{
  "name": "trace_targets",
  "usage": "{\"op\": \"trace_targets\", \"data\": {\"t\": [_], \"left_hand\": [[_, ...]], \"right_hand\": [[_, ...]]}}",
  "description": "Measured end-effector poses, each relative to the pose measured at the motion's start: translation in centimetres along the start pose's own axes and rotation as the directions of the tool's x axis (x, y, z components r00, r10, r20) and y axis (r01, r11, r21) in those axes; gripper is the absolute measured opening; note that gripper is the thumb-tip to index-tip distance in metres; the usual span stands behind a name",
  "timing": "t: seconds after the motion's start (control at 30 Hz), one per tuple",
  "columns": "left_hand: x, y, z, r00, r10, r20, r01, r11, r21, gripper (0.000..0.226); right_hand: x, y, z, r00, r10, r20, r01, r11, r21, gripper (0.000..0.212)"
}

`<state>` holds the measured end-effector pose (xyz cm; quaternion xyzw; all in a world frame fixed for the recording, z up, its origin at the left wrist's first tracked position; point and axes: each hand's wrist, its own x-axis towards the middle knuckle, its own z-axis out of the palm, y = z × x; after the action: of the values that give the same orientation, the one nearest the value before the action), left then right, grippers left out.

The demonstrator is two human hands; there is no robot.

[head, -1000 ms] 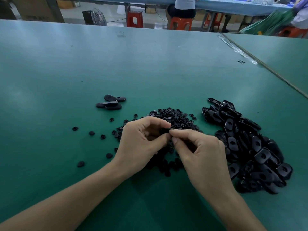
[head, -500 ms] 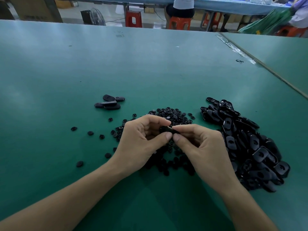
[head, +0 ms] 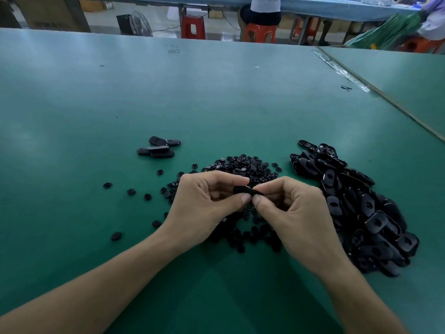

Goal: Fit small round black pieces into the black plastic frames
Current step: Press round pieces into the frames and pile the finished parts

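Observation:
A black plastic frame [head: 243,189] is pinched between my left hand [head: 204,203] and my right hand [head: 293,213], thumbs and forefingers meeting on it above the table. Whether a round piece sits in it is hidden by my fingers. Under and beyond my hands lies a heap of small round black pieces [head: 245,165], with a few strays [head: 131,191] to the left. On the right is a big pile of black frames [head: 356,203]. A small group of frames [head: 157,147] lies apart at the left back.
The green table [head: 216,97] stretches far ahead; a second green table [head: 404,75] abuts it on the right along a taped seam. Beyond the far edge are red stools, a fan and a seated person.
My hands have lifted slightly off the heap and the frame between the fingertips shows more plainly. The piles have not moved.

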<state>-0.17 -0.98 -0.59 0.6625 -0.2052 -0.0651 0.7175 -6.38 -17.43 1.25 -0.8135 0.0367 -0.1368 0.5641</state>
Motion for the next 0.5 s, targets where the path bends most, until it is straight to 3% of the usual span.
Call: {"op": "trace_targets", "data": {"t": [0.33, 0.4, 0.5], "left_hand": [[0.0, 0.4, 0.2, 0.998, 0.051, -0.045, -0.047, 0.995, 0.083, 0.022], [0.2, 0.7, 0.2, 0.995, 0.069, -0.067, -0.062, 0.993, 0.096, 0.021], [1.2, 1.6, -0.7, 0.981, 0.121, -0.154, -0.105, 0.989, 0.103, 0.023]], "right_hand": [[0.0, -0.2, -0.4, 0.998, -0.047, 0.04, 0.05, 0.997, -0.058, 0.015], [0.2, -0.2, -0.8, 0.994, -0.098, -0.038, 0.09, 0.983, -0.159, 0.015], [0.6, 0.3, -2.3, 0.958, -0.165, -0.235, 0.026, 0.865, -0.5, 0.021]]}}
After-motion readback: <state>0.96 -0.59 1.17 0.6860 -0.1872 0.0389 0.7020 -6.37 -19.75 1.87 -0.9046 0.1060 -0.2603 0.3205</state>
